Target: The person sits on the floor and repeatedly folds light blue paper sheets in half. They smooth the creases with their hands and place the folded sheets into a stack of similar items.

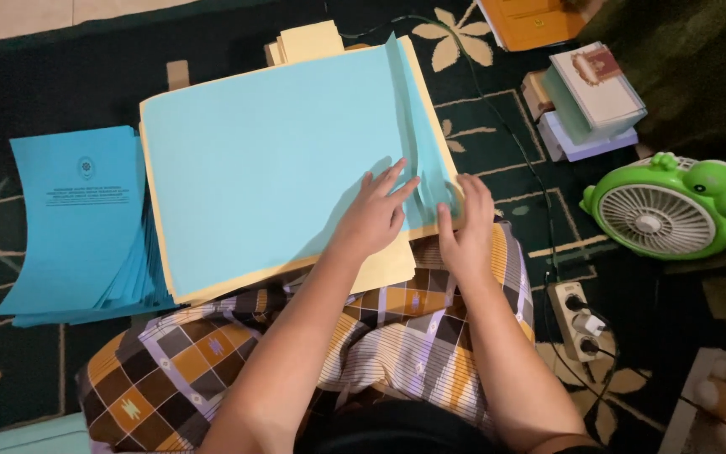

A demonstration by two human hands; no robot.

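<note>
Seen from above, a person sits on the floor with a large light blue sheet (270, 160) laid over a stack of cream sheets (384, 269) resting on their lap. The right edge of the blue sheet is folded over into a narrow raised flap (409, 118). The left hand (376, 210) lies flat and open, fingers spread, pressing the sheet down just beside the fold, which seems meant to keep it from sliding. The right hand (468, 223) curls over the near right corner of the stack, fingers bent around the flap's lower end; it appears to pinch the paper, though the grip is partly hidden.

A patterned cloth (212, 353) in brown, orange and white covers the lap. Off the stack's left edge, a fanned pile of darker blue printed sheets (77, 227) lies on a dark rug (60, 76) with pale flower shapes. To the right sit a green frog-shaped fan (665, 210), a stack of small boxes (590, 101), and a power strip (577, 319) with plugs and a black cable.
</note>
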